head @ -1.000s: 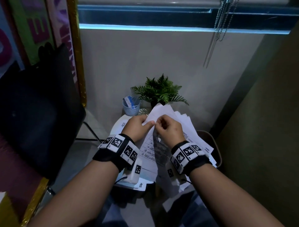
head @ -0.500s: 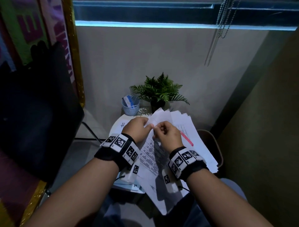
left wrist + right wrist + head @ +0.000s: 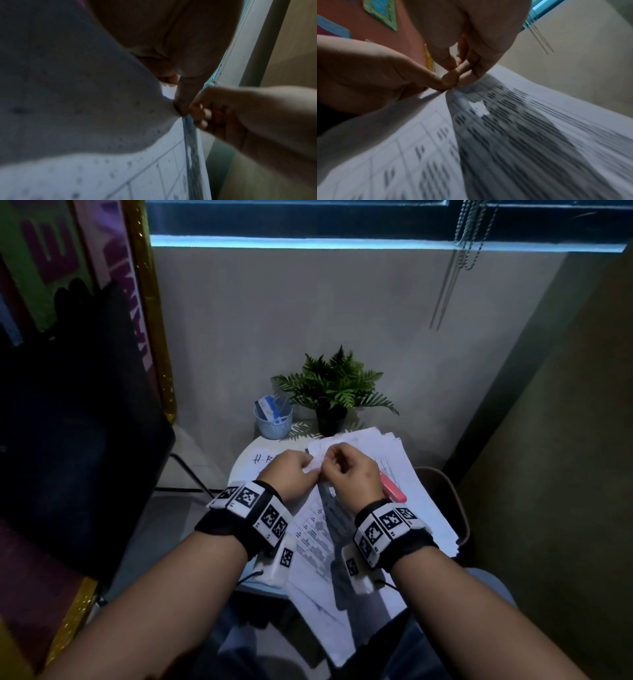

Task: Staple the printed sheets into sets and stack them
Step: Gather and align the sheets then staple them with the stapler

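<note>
Printed sheets point(image 3: 315, 539) with tables of text hang toward my lap from their top corner. My left hand point(image 3: 291, 474) and my right hand point(image 3: 349, 474) meet at that corner and pinch it between thumb and fingers. In the left wrist view my left hand point(image 3: 180, 102) pinches the paper edge against the other hand's fingers. The right wrist view has my right hand point(image 3: 453, 79) pinching the printed sheets point(image 3: 505, 135) at their tip. A spread pile of papers point(image 3: 404, 474) lies on the small round white table point(image 3: 246, 463). A pink stapler point(image 3: 394, 491) rests on that pile beside my right wrist.
A potted fern point(image 3: 334, 392) and a blue cup point(image 3: 273, 419) with cards stand at the table's back against the wall. A black chair back point(image 3: 75, 419) fills the left side. A brown bin point(image 3: 445, 508) sits to the table's right.
Both hands have lowered the sheet corner toward the table and stayed pinched together. The pink stapler, hidden a second ago, now shows on the pile.
</note>
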